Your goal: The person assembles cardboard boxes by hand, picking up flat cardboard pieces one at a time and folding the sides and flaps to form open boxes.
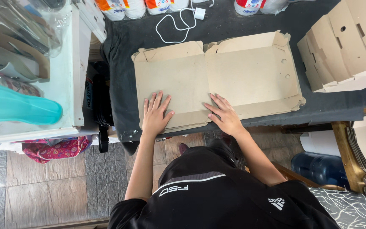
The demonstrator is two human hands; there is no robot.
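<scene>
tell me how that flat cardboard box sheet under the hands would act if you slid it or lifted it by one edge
The cardboard sheet looks thin and probably light. It likely bends at its creases, so lifted by one edge it may sag or fold. On the dark cloth it should slide flat. The left hand and right hand press flat on it.

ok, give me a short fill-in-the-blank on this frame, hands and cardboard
1. Both hands rest palm-down on a flat sheet of ____.
2. The left hand lies on the cardboard blank, on the panel to the ____ of its centre fold.
3. The white charger cable lies on the ____ table cover.
4. The right hand holds ____.

Missing words: cardboard; left; dark; nothing
</scene>
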